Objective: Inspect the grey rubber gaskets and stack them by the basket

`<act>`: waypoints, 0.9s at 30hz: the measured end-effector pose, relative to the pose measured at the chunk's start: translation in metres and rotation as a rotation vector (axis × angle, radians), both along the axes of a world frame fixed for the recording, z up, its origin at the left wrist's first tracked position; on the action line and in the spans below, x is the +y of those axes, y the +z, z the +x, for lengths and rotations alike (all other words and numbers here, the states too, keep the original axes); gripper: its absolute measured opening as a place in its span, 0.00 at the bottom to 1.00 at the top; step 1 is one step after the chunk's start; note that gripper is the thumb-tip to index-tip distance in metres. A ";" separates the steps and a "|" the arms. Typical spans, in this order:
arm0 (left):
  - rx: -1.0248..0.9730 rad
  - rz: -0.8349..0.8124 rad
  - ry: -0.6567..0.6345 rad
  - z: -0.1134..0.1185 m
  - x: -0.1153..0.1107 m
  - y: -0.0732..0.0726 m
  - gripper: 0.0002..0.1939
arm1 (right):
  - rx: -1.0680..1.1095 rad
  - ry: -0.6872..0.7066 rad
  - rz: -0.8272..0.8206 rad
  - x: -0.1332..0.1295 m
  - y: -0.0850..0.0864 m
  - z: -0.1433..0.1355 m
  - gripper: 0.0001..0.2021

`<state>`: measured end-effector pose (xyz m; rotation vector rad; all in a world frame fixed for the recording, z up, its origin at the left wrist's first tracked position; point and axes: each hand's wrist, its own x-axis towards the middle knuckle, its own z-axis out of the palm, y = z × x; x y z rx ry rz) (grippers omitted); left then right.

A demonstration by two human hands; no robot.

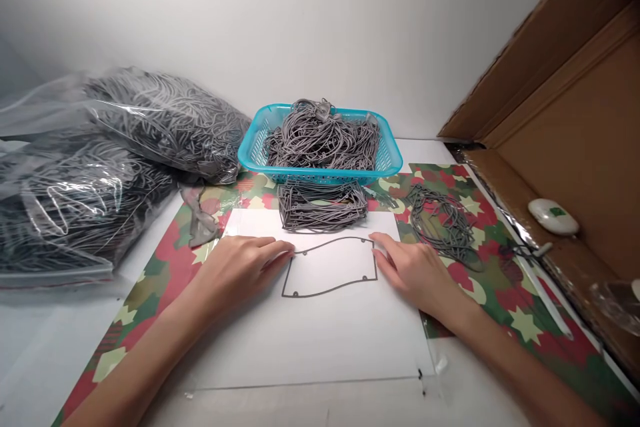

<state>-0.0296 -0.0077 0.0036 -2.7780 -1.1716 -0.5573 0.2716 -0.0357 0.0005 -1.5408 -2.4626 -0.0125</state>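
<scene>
A thin grey rubber gasket (330,288), four-sided with wavy long edges and small round tabs near its corners, lies on a white sheet (320,340). Its upper left corner is between the thumb and forefinger of my left hand (250,267). My right hand (413,270) closes thumb and forefinger on its right edge near the upper corner. Just beyond the sheet's far part sits a neat stack of similar grey gaskets (323,207). Off to the right of my right hand, a loose tangle of grey gaskets (443,223) rests on the patterned cover.
A blue basket (320,175) full of grey gaskets stands at the back. Clear plastic bags (165,120) bulge with more at left. On the right are a cardboard wall (570,93), a white oval object (553,216) and a white pen-like stick (547,300).
</scene>
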 end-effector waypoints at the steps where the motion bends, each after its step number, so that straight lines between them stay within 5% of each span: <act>1: 0.007 0.005 0.011 0.000 0.000 0.000 0.16 | -0.032 -0.039 0.002 0.000 -0.001 -0.001 0.13; 27: 0.035 -0.094 0.078 0.006 -0.002 0.000 0.13 | 0.010 -0.108 0.038 -0.002 -0.004 -0.011 0.07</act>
